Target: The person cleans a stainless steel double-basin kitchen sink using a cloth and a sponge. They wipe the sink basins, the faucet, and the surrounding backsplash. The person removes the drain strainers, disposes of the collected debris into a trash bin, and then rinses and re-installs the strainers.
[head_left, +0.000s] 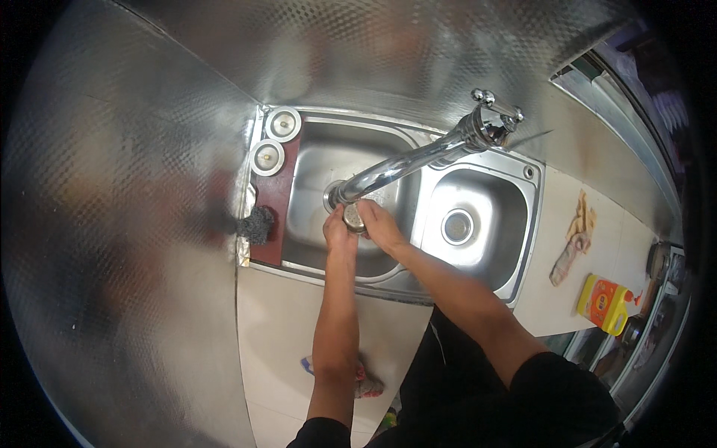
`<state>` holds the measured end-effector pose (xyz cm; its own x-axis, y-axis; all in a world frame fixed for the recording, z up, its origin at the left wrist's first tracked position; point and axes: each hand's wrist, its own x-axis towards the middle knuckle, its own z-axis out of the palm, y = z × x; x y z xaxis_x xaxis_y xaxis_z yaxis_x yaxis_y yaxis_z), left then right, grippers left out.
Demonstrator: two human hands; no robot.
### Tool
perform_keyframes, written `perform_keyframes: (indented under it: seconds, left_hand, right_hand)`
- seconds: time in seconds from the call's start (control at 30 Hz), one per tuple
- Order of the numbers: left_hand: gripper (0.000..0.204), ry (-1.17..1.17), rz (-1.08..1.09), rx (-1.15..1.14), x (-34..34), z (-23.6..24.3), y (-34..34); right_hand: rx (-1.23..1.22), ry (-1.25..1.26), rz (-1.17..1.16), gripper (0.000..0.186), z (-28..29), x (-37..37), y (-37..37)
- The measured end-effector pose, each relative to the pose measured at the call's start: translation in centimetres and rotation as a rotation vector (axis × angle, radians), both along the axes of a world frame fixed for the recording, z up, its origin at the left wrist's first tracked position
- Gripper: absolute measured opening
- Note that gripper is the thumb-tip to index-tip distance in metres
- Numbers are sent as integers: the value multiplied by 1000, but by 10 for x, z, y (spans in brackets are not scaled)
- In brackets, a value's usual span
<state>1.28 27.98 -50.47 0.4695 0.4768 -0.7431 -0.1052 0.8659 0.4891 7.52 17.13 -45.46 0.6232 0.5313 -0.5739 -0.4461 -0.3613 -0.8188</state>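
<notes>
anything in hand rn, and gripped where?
Yes: a round metal strainer, held at opposite sides of its rim by the left hand and right hand. Exact fingertip contact can't be told.

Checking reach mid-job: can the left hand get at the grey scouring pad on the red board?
Probably yes: nothing seems to stand between the left hand and the scouring pad, though that hand is gripping the round metal strainer.

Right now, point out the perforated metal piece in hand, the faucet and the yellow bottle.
Perforated metal piece (354,217), head view: its round, holed face.
Faucet (409,162), head view: middle of its shiny spout.
Yellow bottle (602,302), head view: its orange label.
</notes>
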Motion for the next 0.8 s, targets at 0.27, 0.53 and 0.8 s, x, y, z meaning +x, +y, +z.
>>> perform_keyframes:
  seconds: [0.27,0.53,0.8]
  left_hand:
    - [25,84,-140,11,4,7,-23]
    - [23,1,53,74,5,32,-3]
    - [31,381,-197,922,20,37,-38]
  right_hand:
    - [160,307,-291,28,-35,14,-1]
    - [422,575,-316,32,6,-5,-4]
    - [19,348,-497,30,16,23,28]
